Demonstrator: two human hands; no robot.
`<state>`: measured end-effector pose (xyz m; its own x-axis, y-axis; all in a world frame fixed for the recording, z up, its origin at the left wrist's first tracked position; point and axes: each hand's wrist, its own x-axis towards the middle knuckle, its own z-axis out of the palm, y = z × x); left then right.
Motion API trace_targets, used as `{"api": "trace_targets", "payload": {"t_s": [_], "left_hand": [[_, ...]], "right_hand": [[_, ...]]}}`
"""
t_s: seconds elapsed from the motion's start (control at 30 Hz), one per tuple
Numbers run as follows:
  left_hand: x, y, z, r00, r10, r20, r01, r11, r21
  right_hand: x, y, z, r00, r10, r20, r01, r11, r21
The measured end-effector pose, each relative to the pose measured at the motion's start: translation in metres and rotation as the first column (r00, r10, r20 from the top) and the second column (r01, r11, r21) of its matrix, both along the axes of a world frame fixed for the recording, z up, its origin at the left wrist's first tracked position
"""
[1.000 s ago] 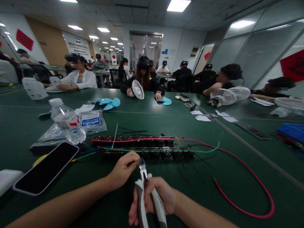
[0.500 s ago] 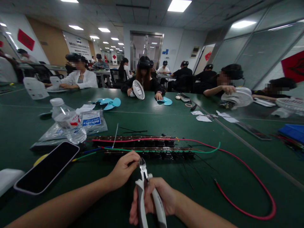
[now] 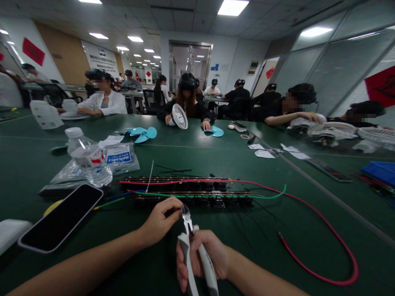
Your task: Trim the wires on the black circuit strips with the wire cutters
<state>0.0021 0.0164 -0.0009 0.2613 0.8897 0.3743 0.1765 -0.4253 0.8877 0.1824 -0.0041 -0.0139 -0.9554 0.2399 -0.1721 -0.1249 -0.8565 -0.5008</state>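
My right hand (image 3: 205, 253) is wrapped round the light grey handles of a pair of diagonal cutters (image 3: 187, 222), whose jaws point away from me. Close by the tip of the jaws, my left hand (image 3: 162, 220) is closed in a pinch. Whatever lies between its thumb and forefinger is too small to make out. Just beyond my hands lie two long black segmented strips (image 3: 197, 201), with a red wire (image 3: 327, 224) and a green wire (image 3: 277, 196) running along them. A thin white cable tie (image 3: 150, 174) sticks up from the strips.
On the left are a phone (image 3: 63, 218), a water bottle (image 3: 88, 158) and a plastic bag (image 3: 123, 158). Thin black ties (image 3: 243, 224) lie to the right of the strips. Across the table, co-workers sit with fan parts, including blue fan blades (image 3: 142, 133). A blue bin (image 3: 381, 174) stands far right.
The cutters and my right hand have shifted slightly to the right, the handles a little closer together. My left hand stays almost still. A co-worker at right has lowered a white fan part.
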Motion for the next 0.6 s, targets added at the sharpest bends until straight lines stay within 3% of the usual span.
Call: {"api": "trace_targets", "payload": {"t_s": [0.6], "left_hand": [[0.000, -0.005, -0.003, 0.983, 0.177, -0.050, -0.163, 0.964, 0.212]], "right_hand": [[-0.004, -0.006, 0.023, 0.998, 0.048, 0.031, -0.048, 0.998, -0.029]]}}
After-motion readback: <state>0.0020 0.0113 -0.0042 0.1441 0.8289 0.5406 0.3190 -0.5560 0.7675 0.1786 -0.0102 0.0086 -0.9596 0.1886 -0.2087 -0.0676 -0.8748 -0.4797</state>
